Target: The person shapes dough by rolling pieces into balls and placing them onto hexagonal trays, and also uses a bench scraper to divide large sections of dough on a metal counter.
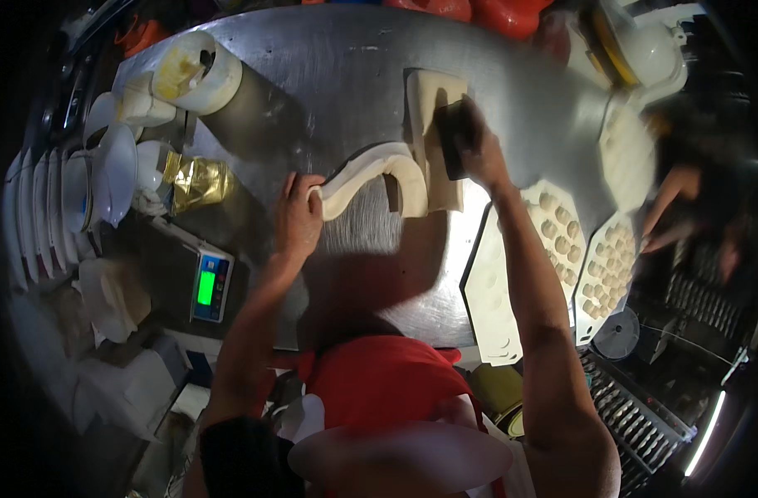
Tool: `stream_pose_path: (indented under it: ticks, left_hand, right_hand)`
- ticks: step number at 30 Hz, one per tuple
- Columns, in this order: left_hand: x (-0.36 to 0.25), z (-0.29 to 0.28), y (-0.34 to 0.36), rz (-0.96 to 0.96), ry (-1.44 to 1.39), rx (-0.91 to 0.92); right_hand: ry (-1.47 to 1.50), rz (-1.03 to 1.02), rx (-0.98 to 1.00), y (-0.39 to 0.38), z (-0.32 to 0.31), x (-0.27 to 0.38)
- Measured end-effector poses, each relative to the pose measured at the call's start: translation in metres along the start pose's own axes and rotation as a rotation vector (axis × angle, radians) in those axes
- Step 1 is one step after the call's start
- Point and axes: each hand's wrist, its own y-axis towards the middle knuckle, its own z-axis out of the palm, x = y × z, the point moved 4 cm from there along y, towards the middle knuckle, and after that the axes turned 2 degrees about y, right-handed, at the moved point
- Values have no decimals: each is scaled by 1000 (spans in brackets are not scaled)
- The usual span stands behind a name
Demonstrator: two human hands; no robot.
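Note:
A curved strip of pale dough (pixel 379 162) lies on the metal table, arching from left to right. My left hand (pixel 300 216) is closed on its left end. Right beside the strip's other end is a long flat slab of dough (pixel 429 91), running away from me. My right hand (pixel 485 153) grips a dark, flat, broad-bladed tool (pixel 451 137), which looks like a dough scraper. It stands over the slab's right side; whether its edge touches the dough I cannot tell.
Trays of round dough pieces (pixel 559 232) overlap the table's right edge. On the left are a digital scale (pixel 212 285), a gold foil packet (pixel 198 183), a smeared white bucket (pixel 217 79) and stacked white dishes (pixel 43 216). Another person's arm (pixel 674 199) shows at far right.

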Motion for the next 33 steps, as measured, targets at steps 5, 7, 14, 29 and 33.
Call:
stream_pose_path:
  ticks: [5, 7, 14, 29, 33]
  left_hand:
    - [-43, 35, 9, 38, -23, 68]
    - [-48, 42, 0, 184, -86, -20]
    - [-51, 73, 23, 46, 189, 81]
    - [-11, -25, -246, 170, 223, 86]
    - [2, 4, -234, 162, 354, 84]
  right_hand:
    - [-913, -310, -155, -25, 37, 44]
    - [-801, -414, -65, -43, 95, 23]
    - [-831, -53, -60, -27, 140, 20]
    - [-760, -362, 43, -293, 216, -36]
    - [-345, 9, 259, -294, 245, -35]
